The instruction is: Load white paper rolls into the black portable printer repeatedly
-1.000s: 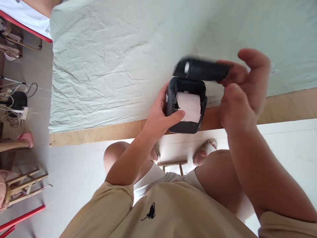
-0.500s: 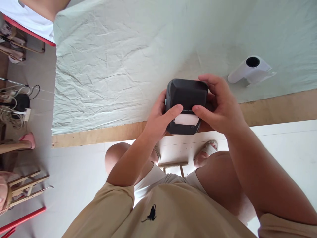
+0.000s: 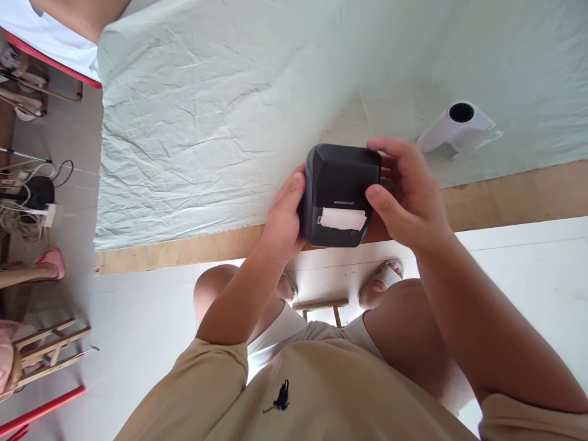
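Note:
Between my hands, above the table's near edge, is a black label printer [image 3: 344, 174] with its lid down. A torn strip of white label paper [image 3: 343, 218] sticks out of its front slot. My left hand [image 3: 285, 211] grips the printer's left side, thumb along the edge. On the other side, my right hand [image 3: 408, 193] holds it with the thumb at the right edge and the index finger at the far corner; its other fingers are partly hidden behind the printer.
A white paper roll [image 3: 448, 127] with a loose end lies on the pale green tablecloth [image 3: 220, 122], right of my hands. Another person's arm [image 3: 87, 15] reaches in at top left. Cables [image 3: 25, 208] and a wooden stool [image 3: 50, 352] are on the floor at left.
Both thumbs have come off the printer's front face and moved out to its sides, so the brand lettering and the whole paper strip now show. The printer has shifted slightly left.

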`<act>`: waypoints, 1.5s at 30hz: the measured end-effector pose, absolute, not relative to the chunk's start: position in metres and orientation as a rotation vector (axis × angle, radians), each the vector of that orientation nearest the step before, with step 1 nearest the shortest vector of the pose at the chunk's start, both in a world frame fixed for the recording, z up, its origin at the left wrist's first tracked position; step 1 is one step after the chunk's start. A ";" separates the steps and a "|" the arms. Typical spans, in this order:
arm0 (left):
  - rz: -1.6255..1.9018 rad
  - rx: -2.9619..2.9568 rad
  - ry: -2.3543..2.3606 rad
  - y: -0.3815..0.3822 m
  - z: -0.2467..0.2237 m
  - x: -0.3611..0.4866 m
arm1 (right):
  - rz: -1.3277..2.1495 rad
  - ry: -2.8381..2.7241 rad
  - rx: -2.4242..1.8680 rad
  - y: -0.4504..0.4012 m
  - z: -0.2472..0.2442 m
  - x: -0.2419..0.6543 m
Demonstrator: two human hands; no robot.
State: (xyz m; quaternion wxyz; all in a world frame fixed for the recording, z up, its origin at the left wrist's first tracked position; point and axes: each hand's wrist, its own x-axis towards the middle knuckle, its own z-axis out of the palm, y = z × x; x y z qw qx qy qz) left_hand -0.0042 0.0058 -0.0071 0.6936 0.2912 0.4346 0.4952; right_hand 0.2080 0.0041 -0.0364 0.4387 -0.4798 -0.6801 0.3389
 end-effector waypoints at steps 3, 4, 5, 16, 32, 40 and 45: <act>1.118 0.612 1.049 0.005 -0.007 -0.003 | 0.751 -1.678 -1.119 0.005 -0.039 0.209; 1.125 0.605 1.070 0.005 -0.007 -0.003 | 0.720 -1.689 -1.098 0.006 -0.040 0.210; 1.137 0.603 1.081 0.005 -0.006 -0.003 | 0.690 -1.703 -1.083 0.006 -0.041 0.210; 1.034 0.677 0.981 0.008 -0.014 -0.004 | 0.378 -1.390 -1.106 0.006 -0.017 0.189; 0.953 0.839 1.010 -0.002 -0.004 -0.008 | 0.384 -2.125 -1.389 0.016 0.009 0.207; 0.993 0.686 0.985 0.001 -0.006 -0.005 | 0.753 -1.486 -1.200 0.014 0.033 0.213; 1.013 0.663 0.974 0.002 -0.005 -0.004 | 0.823 -1.176 -1.283 0.028 0.000 0.219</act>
